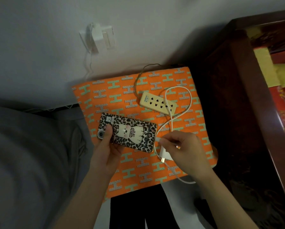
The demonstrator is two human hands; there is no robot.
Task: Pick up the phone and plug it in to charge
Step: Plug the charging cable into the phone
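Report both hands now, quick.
Left hand: closed on the phone.
Right hand: pinching the cable plug at the phone's end.

Both forearms are bare up to the frame's edge, no sleeves showing. The left hand (107, 146) and right hand (186, 151) wear no gloves; short nails tip the fingers (109, 132).

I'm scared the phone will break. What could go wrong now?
The left hand grips the phone only at its camera end, so it might slip. The right hand holds the cable tip at its edge; pushed crooked, it might jam. The adapter is not in the power strip.
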